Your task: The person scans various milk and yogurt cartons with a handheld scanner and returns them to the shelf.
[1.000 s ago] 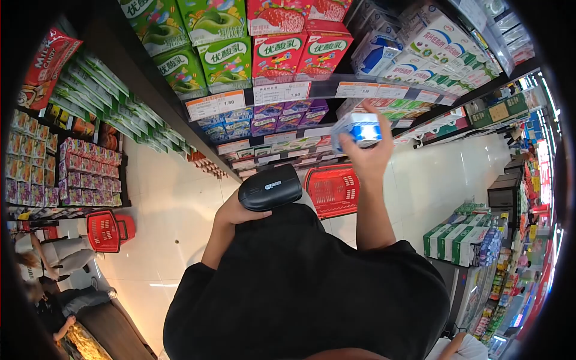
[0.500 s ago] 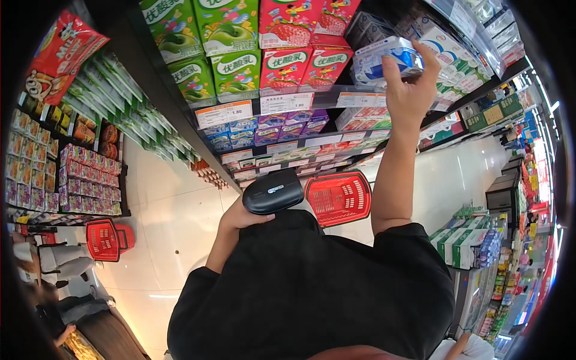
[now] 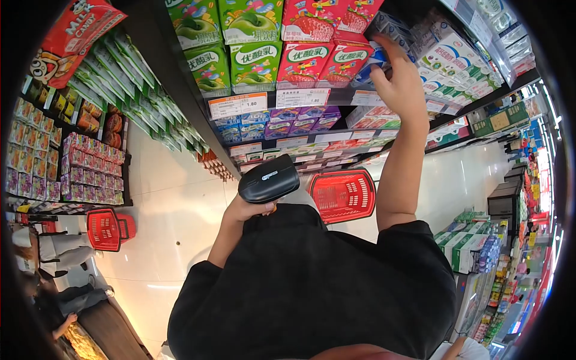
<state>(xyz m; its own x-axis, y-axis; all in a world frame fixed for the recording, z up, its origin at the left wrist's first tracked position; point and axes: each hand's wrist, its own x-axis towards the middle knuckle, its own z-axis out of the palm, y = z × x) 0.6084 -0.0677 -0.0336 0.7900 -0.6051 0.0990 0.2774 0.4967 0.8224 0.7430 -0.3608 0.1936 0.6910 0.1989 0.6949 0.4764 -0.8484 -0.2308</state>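
Note:
My left hand [image 3: 245, 210] is wrapped around the grip of a black handheld barcode scanner [image 3: 270, 180], held low in front of my black shirt. At the shelf, my right hand [image 3: 401, 90] reaches in beside the red strawberry drink cartons [image 3: 306, 63]. Its thumb and fingers are around a blue-and-white carton [image 3: 365, 74], mostly hidden behind the hand and the shelf's front strip. Green apple drink cartons [image 3: 255, 63] stand left of the red ones. White-and-blue milk boxes [image 3: 459, 57] lie to the right of my hand.
Price labels [image 3: 238, 105] run along the shelf edge, with purple cartons [image 3: 285, 123] below. A red shopping basket [image 3: 343, 195] is on the floor ahead; another red basket [image 3: 105, 230] is at left. Other people [image 3: 66, 249] are at lower left. Hanging snack packs [image 3: 135, 90] flank the shelf.
My right hand has moved the blue-and-white carton left and deeper into the shelf, beside the red cartons. The scanner has tilted and risen slightly in my left hand.

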